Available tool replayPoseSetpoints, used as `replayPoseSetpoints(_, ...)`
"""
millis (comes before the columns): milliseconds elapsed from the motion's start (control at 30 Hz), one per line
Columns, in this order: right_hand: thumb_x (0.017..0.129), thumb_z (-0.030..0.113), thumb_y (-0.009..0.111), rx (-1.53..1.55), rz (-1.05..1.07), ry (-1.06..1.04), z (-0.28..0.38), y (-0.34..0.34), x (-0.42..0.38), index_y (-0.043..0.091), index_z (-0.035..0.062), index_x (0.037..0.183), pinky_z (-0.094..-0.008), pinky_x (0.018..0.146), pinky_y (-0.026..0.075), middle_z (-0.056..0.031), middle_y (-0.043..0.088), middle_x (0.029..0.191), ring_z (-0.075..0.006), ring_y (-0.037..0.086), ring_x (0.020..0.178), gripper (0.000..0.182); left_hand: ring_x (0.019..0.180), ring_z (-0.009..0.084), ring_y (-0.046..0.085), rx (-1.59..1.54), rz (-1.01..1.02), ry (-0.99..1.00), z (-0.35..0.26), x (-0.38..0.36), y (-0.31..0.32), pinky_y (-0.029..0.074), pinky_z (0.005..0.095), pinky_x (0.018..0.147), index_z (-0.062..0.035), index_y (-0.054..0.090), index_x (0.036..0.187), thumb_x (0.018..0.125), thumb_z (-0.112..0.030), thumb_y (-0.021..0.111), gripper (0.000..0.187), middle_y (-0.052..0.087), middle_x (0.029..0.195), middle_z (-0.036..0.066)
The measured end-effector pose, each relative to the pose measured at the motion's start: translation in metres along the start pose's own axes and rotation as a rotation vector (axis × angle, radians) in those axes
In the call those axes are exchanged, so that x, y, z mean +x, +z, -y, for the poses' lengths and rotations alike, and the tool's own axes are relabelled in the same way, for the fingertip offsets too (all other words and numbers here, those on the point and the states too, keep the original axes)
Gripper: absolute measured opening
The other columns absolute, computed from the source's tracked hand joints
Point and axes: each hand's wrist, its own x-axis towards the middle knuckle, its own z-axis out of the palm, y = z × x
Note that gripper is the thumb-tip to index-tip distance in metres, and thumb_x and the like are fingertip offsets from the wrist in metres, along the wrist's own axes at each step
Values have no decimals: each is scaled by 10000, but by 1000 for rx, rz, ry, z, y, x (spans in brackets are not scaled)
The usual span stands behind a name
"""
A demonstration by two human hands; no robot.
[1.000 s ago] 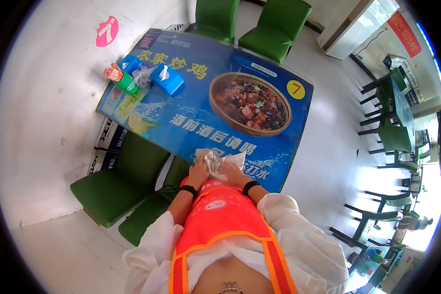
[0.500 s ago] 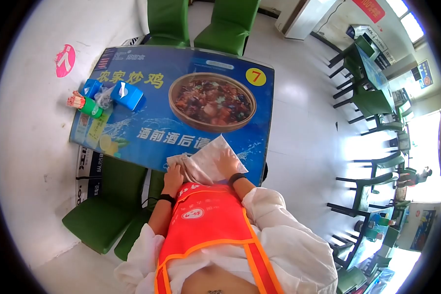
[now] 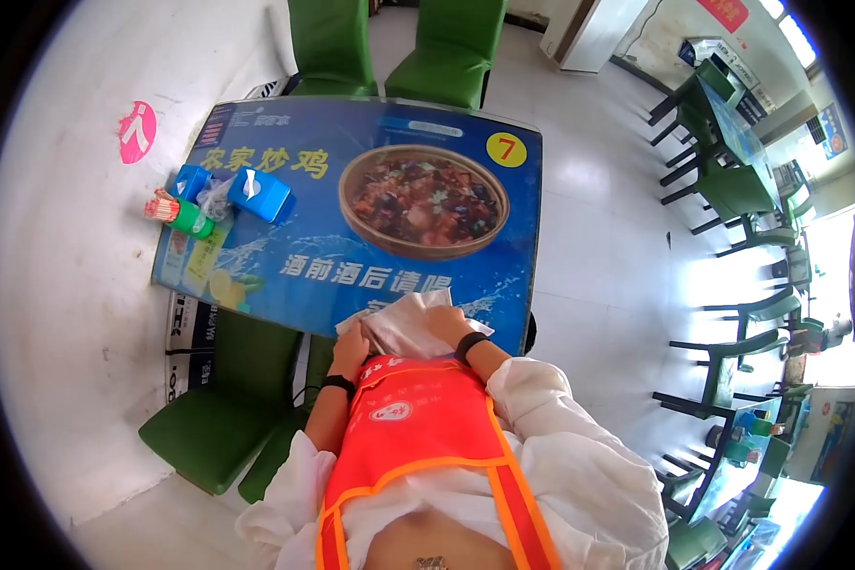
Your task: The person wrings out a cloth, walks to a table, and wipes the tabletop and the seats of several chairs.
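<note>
A pale, creased cloth lies bunched at the near edge of the blue-printed table. At its left end, my left hand is closed on the cloth's edge. My right hand has its fingers curled into the cloth on the right side, with the fingertips hidden. Both wrists wear dark bands. Beyond the cloth, the tabletop shows a printed bowl of food and a yellow circle with a 7.
On the table's left stand a blue tissue box, a clear plastic bag, another blue box and a green chopstick holder lying tilted. Green chairs surround the table. More tables and chairs line the right side.
My right hand was spread flat on the cloth and is now curled into it. The cloth, stretched out before, is gathered closer to me. The view has shifted slightly.
</note>
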Motion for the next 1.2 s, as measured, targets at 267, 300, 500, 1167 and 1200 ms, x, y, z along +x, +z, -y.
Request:
replayPoseSetpoints(267,868,219,474,54,24,36,6,3,0,678,52,922,-395,666,510,-148,669,926,-309,657,828,269,897,370,597,27,-72,40,8,2,11,478,467,757,-57,422,1269,820,-187,472,470,612,1007,208)
replayPoseSetpoints(300,866,236,479,71,20,60,6,2,0,668,47,941,-392,676,511,-147,669,924,-304,658,827,278,878,364,605,34,-84,46,7,1,10,486,468,743,-57,421,1270,818,-188,483,476,614,997,198)
replayPoseSetpoints(500,856,368,491,120,91,8,4,6,-10,428,91,1276,-385,735,511,-155,645,1038,-297,647,891,508,855,360,613,38,-87,-10,9,-9,14,491,455,722,-54,383,1304,820,-208,504,522,621,984,195)
replayPoseSetpoints(1167,869,445,539,386,454,-201,17,-17,-14,182,76,1423,-384,1093,221,-216,235,1449,-352,221,1348,755,941,121,520,-1725,33,-302,76,-24,35,406,277,783,-80,489,1204,927,-225,423,319,549,1073,29)
replayPoseSetpoints(1200,875,431,536,446,461,-154,18,-19,-14,180,81,1426,-382,1096,212,-216,224,1453,-350,206,1353,743,941,121,520,-1732,34,-308,81,-26,36,406,277,783,-80,489,1204,927,-225,423,319,549,1073,29)
